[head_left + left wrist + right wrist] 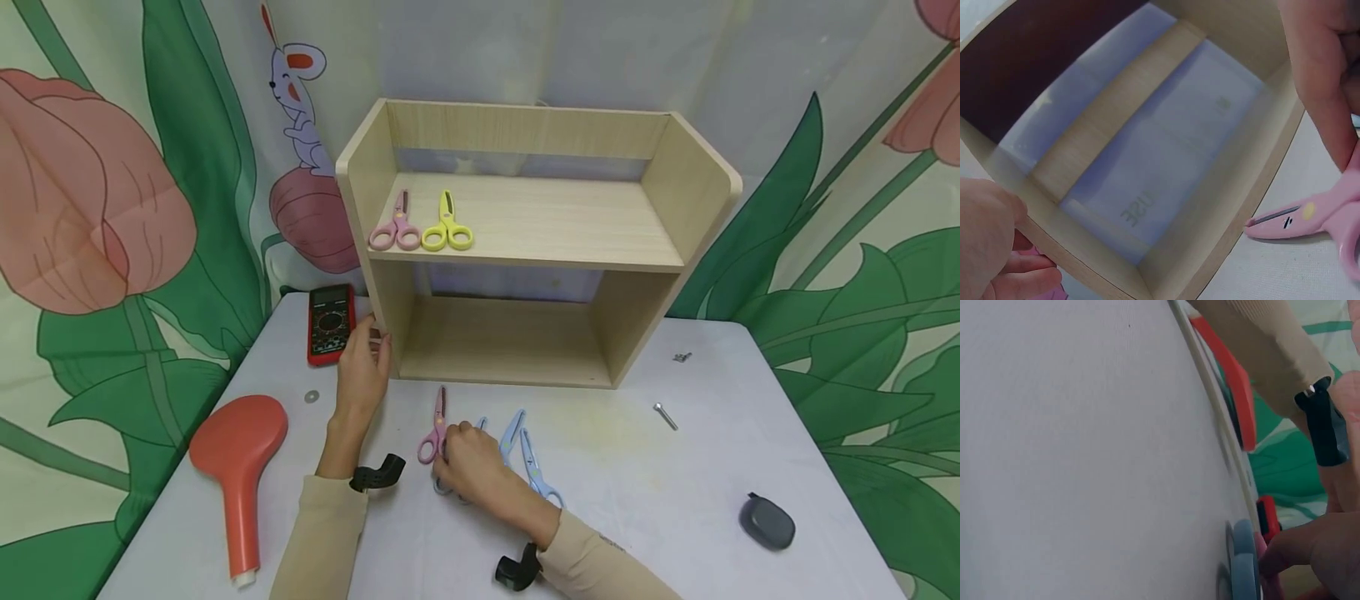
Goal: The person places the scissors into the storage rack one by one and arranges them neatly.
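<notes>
My left hand (362,367) is at the left side panel of a pale wooden shelf (517,268), its fingertips against the panel's outer side and front edge. On the table before the shelf lie pink scissors (438,421), blades toward the shelf. My right hand (476,467) bends its fingers over them and pinches at their handle; the grip is partly hidden. Grey-blue scissors (1244,569) lie right beside these fingers, mostly covered by the hand. To its right are light blue scissors (542,475). Another pink pair (395,225) and yellow scissors (447,225) lie on the upper shelf board.
A red and black multimeter (331,325) stands left of the shelf, with a small round metal disc (311,397) nearby. A red paddle-shaped object (242,475) lies at the left. On the right are a bolt (664,416), small metal pieces (682,357) and a dark grey case (767,522).
</notes>
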`<state>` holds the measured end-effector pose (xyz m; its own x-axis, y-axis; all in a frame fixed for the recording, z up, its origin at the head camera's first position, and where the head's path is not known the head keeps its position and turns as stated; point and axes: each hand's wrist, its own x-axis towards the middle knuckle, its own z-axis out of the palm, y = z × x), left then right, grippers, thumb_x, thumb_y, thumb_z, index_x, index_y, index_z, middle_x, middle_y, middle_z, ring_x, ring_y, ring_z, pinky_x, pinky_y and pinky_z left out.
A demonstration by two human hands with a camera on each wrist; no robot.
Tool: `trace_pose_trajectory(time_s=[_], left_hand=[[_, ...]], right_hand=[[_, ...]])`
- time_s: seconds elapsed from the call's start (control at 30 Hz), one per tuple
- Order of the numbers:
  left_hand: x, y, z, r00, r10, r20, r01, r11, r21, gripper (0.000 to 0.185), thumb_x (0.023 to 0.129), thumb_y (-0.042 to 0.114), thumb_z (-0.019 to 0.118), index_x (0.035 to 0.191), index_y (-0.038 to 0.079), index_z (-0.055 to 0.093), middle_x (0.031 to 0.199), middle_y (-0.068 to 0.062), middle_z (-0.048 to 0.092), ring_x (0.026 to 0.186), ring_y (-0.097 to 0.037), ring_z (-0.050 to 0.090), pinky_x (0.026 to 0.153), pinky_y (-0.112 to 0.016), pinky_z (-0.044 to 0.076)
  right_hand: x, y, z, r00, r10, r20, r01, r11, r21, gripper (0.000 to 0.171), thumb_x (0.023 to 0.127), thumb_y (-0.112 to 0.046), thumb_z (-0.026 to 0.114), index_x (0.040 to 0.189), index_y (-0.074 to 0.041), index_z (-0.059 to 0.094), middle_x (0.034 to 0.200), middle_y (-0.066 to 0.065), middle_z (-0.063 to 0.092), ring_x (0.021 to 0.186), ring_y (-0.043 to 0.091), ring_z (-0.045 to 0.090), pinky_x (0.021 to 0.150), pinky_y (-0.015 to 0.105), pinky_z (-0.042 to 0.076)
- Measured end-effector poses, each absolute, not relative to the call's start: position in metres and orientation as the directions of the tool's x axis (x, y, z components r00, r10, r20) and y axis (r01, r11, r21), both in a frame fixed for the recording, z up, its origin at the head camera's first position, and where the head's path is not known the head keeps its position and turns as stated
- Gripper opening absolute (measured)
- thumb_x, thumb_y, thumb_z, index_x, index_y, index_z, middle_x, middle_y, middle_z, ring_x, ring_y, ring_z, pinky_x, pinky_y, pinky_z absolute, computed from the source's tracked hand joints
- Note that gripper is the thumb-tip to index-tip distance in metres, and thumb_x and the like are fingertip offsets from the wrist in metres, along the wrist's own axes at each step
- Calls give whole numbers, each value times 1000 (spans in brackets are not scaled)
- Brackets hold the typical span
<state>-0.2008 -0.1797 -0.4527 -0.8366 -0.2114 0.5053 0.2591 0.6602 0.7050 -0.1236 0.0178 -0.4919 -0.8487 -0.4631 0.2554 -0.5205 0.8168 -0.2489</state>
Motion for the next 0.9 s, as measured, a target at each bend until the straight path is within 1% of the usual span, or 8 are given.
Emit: trace_pose_trajectory(time_s=[0.2,0.33,0.43,0.5,0.57,0.7,0.8,0.9], left_hand=[[-201,-179,-454,-842,-209,497,249,666,703,41,100,14,61,137,2,48,118,-22,61,97,-35,70,85,-48,62],[-201,-179,-454,-840,-210,500,252,666,702,41,100,14,60,137,2,48,117,-23,62,96,-35,70,84,-48,62],[-200,-179,-454,-834,-209,510,261,666,699,41,100,14,60,137,1,49,116,-23,62,95,-35,71,83,-48,62],[-200,-180,-454,-830,-209,517,267,666,697,41,100,14,60,137,1,49,115,-23,62,94,-36,71,82,-48,62],[-200,-180,-454,-828,-208,521,272,663,697,41,100,13,60,137,0,49,114,-24,62,95,-36,71,82,-48,62],[-200,-179,-454,-831,-209,516,270,659,702,41,100,13,60,138,0,49,115,-23,62,96,-35,70,82,-48,62],[-199,-179,-453,-835,-210,508,263,660,704,42,100,13,60,138,1,48,116,-23,62,96,-35,70,82,-49,62],[-199,-178,-453,-834,-209,510,266,658,705,42,100,12,60,138,1,48,116,-23,62,95,-35,70,82,-49,62]], right_hand=[[-131,28,-489,-874,-448,186,-485,822,-300,29,79,-23,73,63,-13,52,62,-1,51,53,11,42,42,27,38],[-134,37,-484,-862,-468,194,-506,790,-347,29,81,-27,74,66,-12,55,60,-4,50,53,9,40,44,22,34],[-133,45,-474,-836,-488,249,-548,740,-390,21,80,-23,74,71,-10,60,61,-4,51,55,7,40,46,19,33],[-132,51,-463,-815,-499,296,-580,701,-415,15,79,-20,72,78,-8,64,63,-4,53,56,6,40,47,17,34],[-129,57,-447,-789,-506,348,-614,662,-429,13,80,-18,71,84,-7,67,65,-2,55,58,4,41,48,15,35],[-125,70,-408,-730,-499,467,-681,596,-426,18,83,-16,70,99,-6,69,68,0,58,60,4,45,50,11,38],[-125,80,-377,-673,-473,569,-728,557,-399,23,83,-14,72,104,-5,69,70,0,58,61,6,49,51,11,42],[-132,90,-346,-628,-424,652,-750,553,-363,25,81,-12,74,104,-3,70,68,1,59,59,9,52,51,13,45]])
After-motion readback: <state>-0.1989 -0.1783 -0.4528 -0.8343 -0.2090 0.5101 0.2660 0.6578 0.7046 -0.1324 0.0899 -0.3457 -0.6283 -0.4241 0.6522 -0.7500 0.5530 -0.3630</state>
